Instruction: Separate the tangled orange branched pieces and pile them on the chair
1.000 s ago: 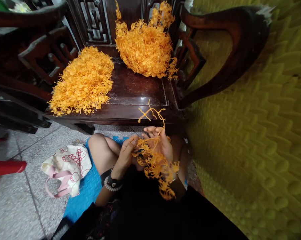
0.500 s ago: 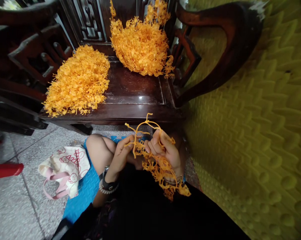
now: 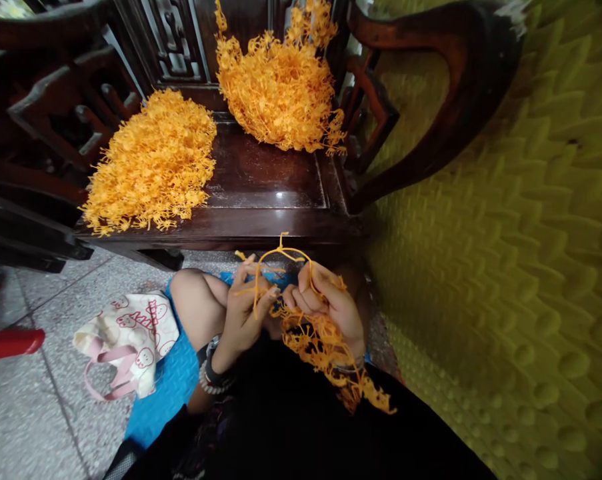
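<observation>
My right hand is closed around a bundle of orange branching plastic strands, which hangs below it over the dark clothing. From its thumb and forefinger one bare strand arches leftward, with short side twigs. My left hand, wearing a dark watch and a beaded bracelet, is at the free end of that arch. Its thumb and forefinger are apart, and the strand's end passes in front of the fingers. Whether any of those fingers touch a twig I cannot make out.
A dark wooden chair stands ahead, bearing a left heap and a right heap of similar orange pieces. A printed cloth bag lies left on a blue mat. A yellow-green textured wall rises on the right.
My left hand has shifted and its thumb and forefinger have spread apart. The arched strand has moved slightly left with my right hand, which keeps its grip.
</observation>
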Tool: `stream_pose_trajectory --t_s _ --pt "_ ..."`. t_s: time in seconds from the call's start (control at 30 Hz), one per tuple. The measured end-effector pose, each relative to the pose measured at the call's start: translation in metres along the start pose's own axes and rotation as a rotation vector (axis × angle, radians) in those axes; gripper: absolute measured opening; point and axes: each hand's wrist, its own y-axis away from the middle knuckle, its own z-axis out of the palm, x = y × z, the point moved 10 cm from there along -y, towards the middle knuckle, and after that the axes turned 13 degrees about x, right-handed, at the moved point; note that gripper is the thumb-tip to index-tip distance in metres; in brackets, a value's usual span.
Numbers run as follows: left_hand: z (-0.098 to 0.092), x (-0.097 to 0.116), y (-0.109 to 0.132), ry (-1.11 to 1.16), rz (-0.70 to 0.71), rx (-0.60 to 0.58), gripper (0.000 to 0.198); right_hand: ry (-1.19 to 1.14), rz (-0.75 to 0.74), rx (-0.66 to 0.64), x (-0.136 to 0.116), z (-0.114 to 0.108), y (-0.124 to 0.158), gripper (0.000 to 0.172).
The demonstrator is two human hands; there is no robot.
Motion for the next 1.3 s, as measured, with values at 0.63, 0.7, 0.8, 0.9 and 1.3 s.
stream_pose_trajectory --t_s 0.63,0.7,0.8,0.9,1.3 --pt "0.010 -0.037 0.006 0.290 -0.223 0.022 0.023 0.069 -0.123 0.214 0.005 -0.030 -0.027 0.024" --pt "0.036 -0.025 0.017 0.256 -0.203 -0.198 0.030 0.036 -0.061 0.188 0.013 -0.027 -0.025 0.024" --pt "0.053 -0.028 0.025 0.252 -0.264 -0.344 0.033 0.053 -0.010 0.162 0.021 -0.025 -0.022 0.026" --pt "0.047 -0.045 0.027 0.345 -0.435 -0.269 0.021 0.119 -0.088 0.172 0.017 -0.026 -0.020 0.030" --pt "-0.126 -0.073 -0.026 0.437 -0.248 0.803 0.027 -0.062 0.099 0.137 0.043 -0.027 0.018 0.032"
